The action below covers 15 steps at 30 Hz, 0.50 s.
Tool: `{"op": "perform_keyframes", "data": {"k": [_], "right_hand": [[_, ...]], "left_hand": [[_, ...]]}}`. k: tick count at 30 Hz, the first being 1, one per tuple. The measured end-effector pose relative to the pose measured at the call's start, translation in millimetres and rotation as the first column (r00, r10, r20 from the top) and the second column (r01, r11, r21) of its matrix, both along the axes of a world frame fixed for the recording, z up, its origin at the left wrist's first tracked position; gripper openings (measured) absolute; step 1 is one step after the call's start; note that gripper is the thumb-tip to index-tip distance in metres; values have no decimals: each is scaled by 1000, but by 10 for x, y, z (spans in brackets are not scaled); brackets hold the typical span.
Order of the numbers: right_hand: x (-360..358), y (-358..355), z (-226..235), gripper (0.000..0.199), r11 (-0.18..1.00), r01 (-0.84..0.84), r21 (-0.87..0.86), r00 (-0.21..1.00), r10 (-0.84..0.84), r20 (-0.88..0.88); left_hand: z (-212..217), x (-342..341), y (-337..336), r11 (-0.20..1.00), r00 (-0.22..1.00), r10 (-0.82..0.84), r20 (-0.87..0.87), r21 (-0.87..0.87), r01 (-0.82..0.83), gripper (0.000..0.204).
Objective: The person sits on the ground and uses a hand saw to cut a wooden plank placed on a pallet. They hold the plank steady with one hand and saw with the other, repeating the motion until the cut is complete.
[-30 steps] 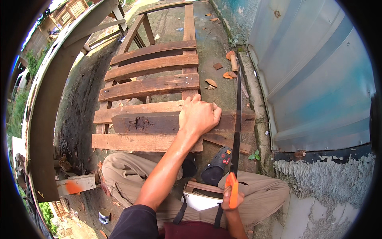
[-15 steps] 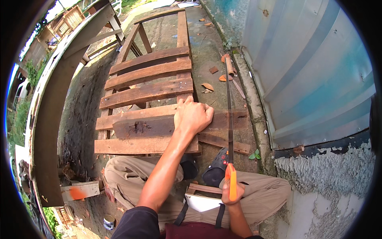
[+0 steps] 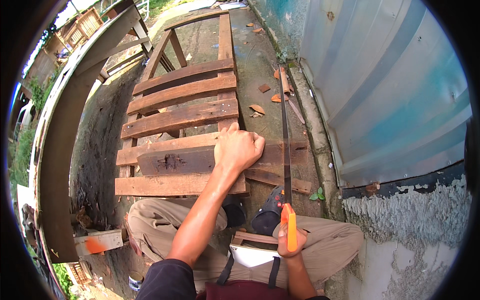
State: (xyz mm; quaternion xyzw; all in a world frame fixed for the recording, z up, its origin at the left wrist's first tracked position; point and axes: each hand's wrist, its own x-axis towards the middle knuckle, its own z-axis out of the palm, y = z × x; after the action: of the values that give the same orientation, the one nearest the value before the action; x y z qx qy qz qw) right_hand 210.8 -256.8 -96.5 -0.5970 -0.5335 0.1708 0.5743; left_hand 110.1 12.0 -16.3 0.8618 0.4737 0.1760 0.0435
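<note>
My left hand (image 3: 239, 148) presses flat on a dark wooden plank (image 3: 200, 160) that lies across a pallet-like frame of slats (image 3: 180, 117). My right hand (image 3: 290, 245) grips the orange handle of a long hand saw (image 3: 286, 145). Its thin blade runs away from me and crosses the plank's right end, just right of my left hand. I am crouched, knees spread, with one dark shoe (image 3: 270, 212) beside the blade.
A corrugated metal wall (image 3: 390, 90) on a rough plaster base (image 3: 415, 240) stands close on the right. A curved wooden beam (image 3: 65, 150) borders the left. Wood scraps and dry leaves (image 3: 272, 95) lie on the concrete ahead. A small tin (image 3: 135, 281) sits by my left leg.
The saw has slid back toward me, its blade tip now nearer the plank. My left hand stays pressed on the plank.
</note>
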Motion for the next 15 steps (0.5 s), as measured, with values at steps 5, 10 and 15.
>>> {"op": "perform_keyframes", "data": {"k": [5,10,15], "right_hand": [[-226,-906,-390,26,999,-11,-30,980,5,-197],[-16,-446,-338,25,999,37,-32,991,-41,-124],[18,159,-183,7,990,-53,130,994,65,-89]], "left_hand": [[0,-12,38,1000,1000,17,-24,-3,-17,38],[26,-19,24,1000,998,28,-47,8,-27,39],[2,-5,67,999,1000,-8,-17,48,9,38]]}}
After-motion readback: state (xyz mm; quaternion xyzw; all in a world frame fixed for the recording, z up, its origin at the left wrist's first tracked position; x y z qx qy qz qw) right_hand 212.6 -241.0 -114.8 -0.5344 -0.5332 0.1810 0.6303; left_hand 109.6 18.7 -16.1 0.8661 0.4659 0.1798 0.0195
